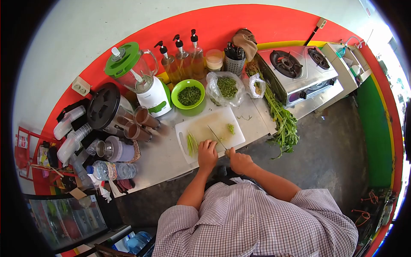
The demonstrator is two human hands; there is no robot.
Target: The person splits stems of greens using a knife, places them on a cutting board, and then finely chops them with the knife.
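My right hand (241, 163) is closed round the handle of a kitchen knife (217, 137), whose blade points away from me over a white cutting board (231, 118). Just left of the blade, my left hand (207, 155) rests on the board with its fingers curled down and together; what lies under the fingertips is hidden. Green stalks (192, 144) lie on the board beyond my left hand, to its left. A small heap of chopped greens (231, 128) sits to the right of the blade.
Behind the board stand a green bowl (188, 107) of chopped greens and a plastic bag (226, 89) of more. Leafy celery (284, 124) hangs over the counter edge beside a gas stove (295, 70). Left are a blender (150, 92), brown cups (139, 132) and a water bottle (113, 170).
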